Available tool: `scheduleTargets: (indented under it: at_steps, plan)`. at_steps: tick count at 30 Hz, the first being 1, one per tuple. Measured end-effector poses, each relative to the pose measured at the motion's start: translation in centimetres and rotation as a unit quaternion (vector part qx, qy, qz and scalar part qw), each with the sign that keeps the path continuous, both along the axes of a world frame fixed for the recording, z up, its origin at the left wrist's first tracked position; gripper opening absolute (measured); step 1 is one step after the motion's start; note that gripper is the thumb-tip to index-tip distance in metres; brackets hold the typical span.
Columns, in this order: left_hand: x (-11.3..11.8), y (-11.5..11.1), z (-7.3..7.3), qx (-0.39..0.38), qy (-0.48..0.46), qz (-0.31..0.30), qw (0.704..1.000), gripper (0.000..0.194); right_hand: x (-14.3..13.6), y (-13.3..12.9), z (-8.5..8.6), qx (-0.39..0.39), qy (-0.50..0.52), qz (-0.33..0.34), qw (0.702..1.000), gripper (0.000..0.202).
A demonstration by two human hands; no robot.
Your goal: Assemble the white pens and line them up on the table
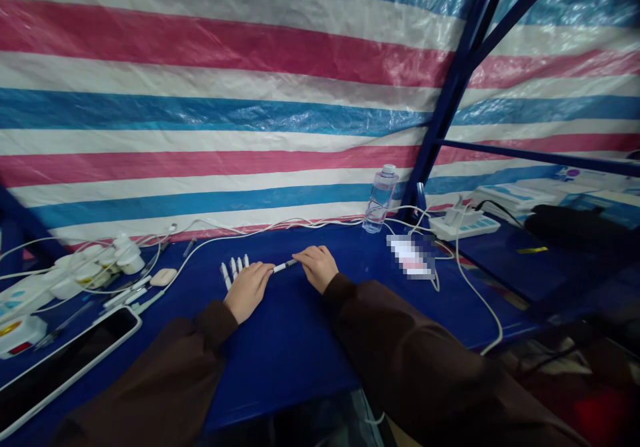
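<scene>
A slim white pen-like stick (283,266) with a dark right part lies sideways between my two hands, low over the blue table. My left hand (249,289) has its fingers closed on the stick's white left end. At the dark right end, the fingertips of my right hand (316,266) pinch it. Several white sticks (227,276) stand or lie side by side just left of my left hand, their lower parts partly hidden by it.
A clear bottle (381,199) stands at the back, near a blue frame post. White cables run along the table's rear. Power strips, plugs (90,270) and a large white-edged device (70,363) are at left. A blurred-out phone-like object (413,256) and another power strip (465,223) are at right.
</scene>
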State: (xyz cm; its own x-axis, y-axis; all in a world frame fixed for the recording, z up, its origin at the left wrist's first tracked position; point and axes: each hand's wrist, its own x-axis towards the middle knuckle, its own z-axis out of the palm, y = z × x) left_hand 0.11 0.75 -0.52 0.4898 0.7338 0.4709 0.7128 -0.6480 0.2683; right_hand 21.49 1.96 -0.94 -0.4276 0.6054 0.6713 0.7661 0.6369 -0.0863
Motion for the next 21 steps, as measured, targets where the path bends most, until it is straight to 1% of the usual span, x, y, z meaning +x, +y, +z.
scheduleTargets:
  at_steps: [3,6,10,12,15,18,21]
  plan:
    - [0.2,-0.2,0.2,-0.007,-0.006,-0.008,1.0,0.031,-0.2,-0.1,0.0,0.012,0.0,-0.015,1.0,0.033]
    - [0.3,-0.3,0.4,-0.029,-0.027,-0.016,0.999,0.031,-0.2,-0.1,0.0,0.018,0.007,-0.018,1.0,0.029]
    - [0.2,-0.5,0.7,-0.099,-0.063,-0.031,0.993,0.031,0.2,0.0,0.2,0.027,0.036,-0.032,0.998,0.024]
    - [0.1,-0.6,0.9,-0.13,-0.093,-0.035,0.987,0.031,0.4,0.1,0.1,0.023,0.069,-0.048,0.996,0.022]
    - [0.1,-0.9,1.2,-0.148,-0.15,-0.019,0.977,0.029,0.7,0.5,-0.3,-0.01,0.145,-0.063,0.987,0.02]
    - [0.1,-1.0,1.4,-0.162,-0.203,0.014,0.966,0.029,0.8,0.9,-1.1,-0.06,0.217,-0.081,0.971,0.02]
    - [0.1,-0.7,1.3,-0.175,-0.256,0.033,0.95,0.029,0.9,1.4,-1.6,-0.09,0.272,-0.088,0.954,0.018]
